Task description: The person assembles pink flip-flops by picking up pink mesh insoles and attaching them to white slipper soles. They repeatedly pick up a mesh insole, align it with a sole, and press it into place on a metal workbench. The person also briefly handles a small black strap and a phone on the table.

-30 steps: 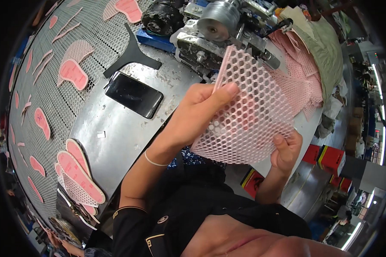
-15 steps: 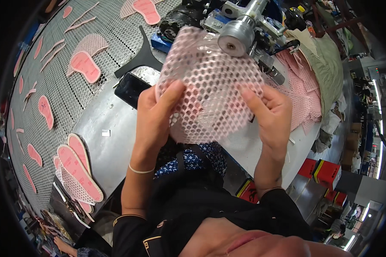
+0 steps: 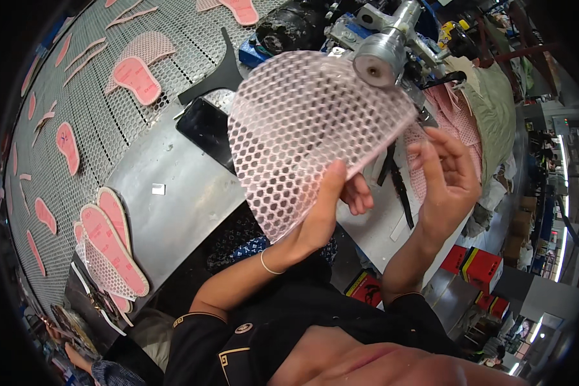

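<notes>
A half-round piece of pink-and-white honeycomb mesh fabric [image 3: 296, 122] is held up in front of a machine with a round metal wheel [image 3: 374, 68]. My left hand [image 3: 325, 215] grips its lower straight edge, thumb on the front and fingers behind. Just right of the mesh's corner, my right hand [image 3: 450, 177] is raised with fingers loosely bent and apart; I see nothing between them. The mesh's upper right part lies close to the wheel; whether they touch is hard to tell.
A black phone [image 3: 206, 132] lies on the metal table [image 3: 180, 206]. Stacked pink insoles [image 3: 112, 248] sit at its left end. Cut pink sole pieces [image 3: 135, 80] and strips lie on a grey mesh conveyor [image 3: 96, 109]. Pink mesh [image 3: 473, 125] is piled at right. Red boxes [image 3: 473, 267] stand below.
The mesh piece has turned and now shows its half-round outline. My right hand has let go of it and moved right; my left hand has shifted right along its lower edge.
</notes>
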Demonstrator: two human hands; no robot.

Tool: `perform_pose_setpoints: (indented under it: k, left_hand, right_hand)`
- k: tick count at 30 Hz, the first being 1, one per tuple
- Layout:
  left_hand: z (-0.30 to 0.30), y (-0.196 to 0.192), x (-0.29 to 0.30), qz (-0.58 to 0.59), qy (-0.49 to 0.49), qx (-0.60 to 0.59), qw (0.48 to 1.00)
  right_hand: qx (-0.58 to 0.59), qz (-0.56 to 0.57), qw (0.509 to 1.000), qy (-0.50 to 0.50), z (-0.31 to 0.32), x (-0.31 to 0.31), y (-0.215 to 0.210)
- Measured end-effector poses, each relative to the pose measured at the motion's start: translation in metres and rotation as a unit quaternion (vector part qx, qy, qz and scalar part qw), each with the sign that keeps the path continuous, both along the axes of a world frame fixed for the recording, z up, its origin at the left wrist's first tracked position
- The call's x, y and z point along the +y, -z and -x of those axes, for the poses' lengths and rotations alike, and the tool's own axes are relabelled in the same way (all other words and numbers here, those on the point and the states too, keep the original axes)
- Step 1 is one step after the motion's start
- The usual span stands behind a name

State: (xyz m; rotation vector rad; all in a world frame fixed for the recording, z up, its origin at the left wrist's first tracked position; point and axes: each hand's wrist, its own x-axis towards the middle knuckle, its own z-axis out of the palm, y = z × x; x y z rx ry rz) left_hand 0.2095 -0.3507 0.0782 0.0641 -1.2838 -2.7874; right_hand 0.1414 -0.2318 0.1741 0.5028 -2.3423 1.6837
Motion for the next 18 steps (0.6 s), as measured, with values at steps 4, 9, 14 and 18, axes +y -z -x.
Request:
perform_pose_setpoints:
  k: [4, 9, 14, 18]
  left_hand:
    - [0.007, -0.002, -0.007, -0.083, -0.050, -0.061, 0.993]
    - [-0.020, 0.005, -0.058, 0.184, -0.146, -0.015, 0.972]
    - [-0.046, 0.008, -0.089, 0.331, -0.315, 0.007, 0.890]
    - [-0.061, 0.018, -0.102, 0.631, -0.379, 0.089, 0.671]
  right_hand:
    - [-0.043, -0.016, 0.993, -0.108, -0.018, -0.014, 0.008]
    - [0.220, -0.158, 0.925, -0.267, -0.033, -0.059, 0.018]
    - [0.184, -0.126, 0.919, -0.325, -0.040, -0.085, 0.060]
    - [-0.100, 0.071, 0.890, -0.440, -0.055, -0.084, 0.088]
